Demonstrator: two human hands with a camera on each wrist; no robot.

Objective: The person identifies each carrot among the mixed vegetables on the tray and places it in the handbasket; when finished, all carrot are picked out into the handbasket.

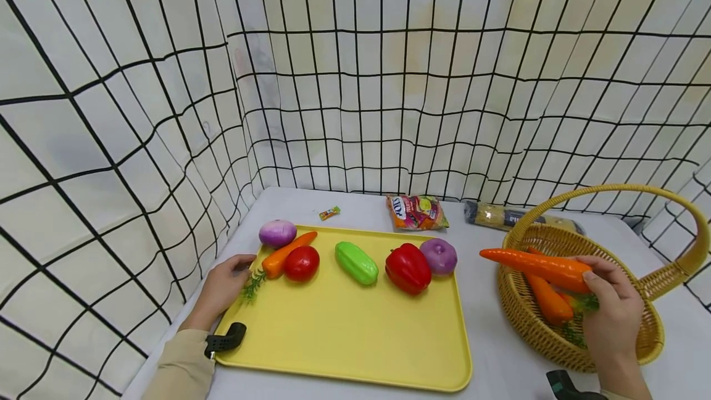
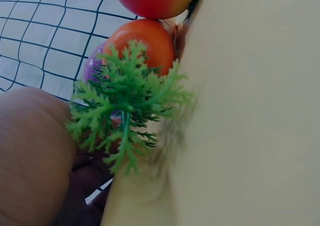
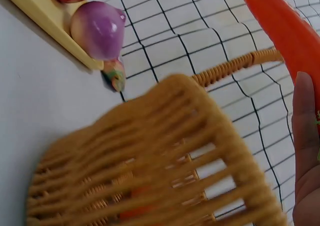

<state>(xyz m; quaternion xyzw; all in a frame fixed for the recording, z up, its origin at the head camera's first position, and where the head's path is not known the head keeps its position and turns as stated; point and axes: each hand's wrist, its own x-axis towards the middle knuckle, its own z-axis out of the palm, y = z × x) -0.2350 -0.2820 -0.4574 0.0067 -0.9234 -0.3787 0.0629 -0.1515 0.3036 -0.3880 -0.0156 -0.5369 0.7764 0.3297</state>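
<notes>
In the head view my right hand (image 1: 613, 307) grips an orange toy carrot (image 1: 547, 267) by its thick end, pointing left above the wicker basket (image 1: 516, 320). The right wrist view shows the same carrot (image 3: 285, 36) held upright along the fingers. Inside the basket lies another carrot (image 1: 550, 301) with green leaves. My left hand (image 1: 222, 286) holds the left rim of the yellow tray (image 1: 333, 338), its fingers partly hidden behind leaves in the left wrist view. Close to it on the tray are a leafy carrot (image 1: 286, 257) and a tomato (image 1: 302, 264).
Also on the tray are a green cucumber (image 1: 356, 263) and a red pepper (image 1: 408, 268). Purple onions (image 1: 278, 234) overlap its corners. Behind it lie a snack bag (image 1: 416, 212), a small wrapped candy (image 1: 329, 213) and a long packet (image 1: 500, 215). Black netting (image 1: 355, 110) surrounds the table.
</notes>
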